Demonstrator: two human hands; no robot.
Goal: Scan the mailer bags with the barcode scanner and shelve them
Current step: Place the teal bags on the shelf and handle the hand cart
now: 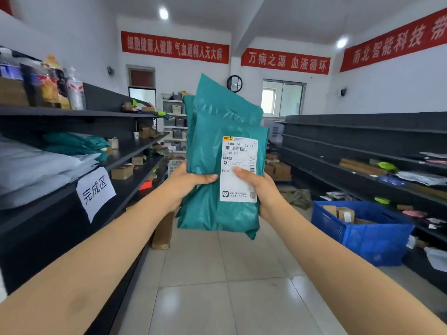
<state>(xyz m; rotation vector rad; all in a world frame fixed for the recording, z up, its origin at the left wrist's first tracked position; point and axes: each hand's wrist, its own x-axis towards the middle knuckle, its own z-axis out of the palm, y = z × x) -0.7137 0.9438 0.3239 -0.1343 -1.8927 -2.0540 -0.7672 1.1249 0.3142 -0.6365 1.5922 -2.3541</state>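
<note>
A stack of teal mailer bags [212, 131] is held upright at chest height in the aisle of a small parcel room, its front bag facing the camera with a white shipping label [239, 187] and barcode in plain sight. The left hand [186, 183] grips the stack's left edge, thumb pressed across the front. The right hand [263, 189] grips the right edge, thumb lying on the label. On both hands the fingers curl round behind the bags, out of view.

To the left, dark shelving [72, 112] carries a white paper sign [95, 189] with handwritten characters on its edge. Grey mailers [36, 165] are piled on the shelf above the sign, with more teal bags [72, 143] just behind them and small cardboard boxes [122, 171] further along. Bottles [75, 90] stand on the top shelf.

To the right, a blue plastic crate [358, 238] holding a few cartons sits on the tiled floor [217, 274] beside a second run of dark shelves [362, 141] scattered with parcels. On the far wall hang a round clock [234, 83] and red banners [174, 47] with yellow lettering.
</note>
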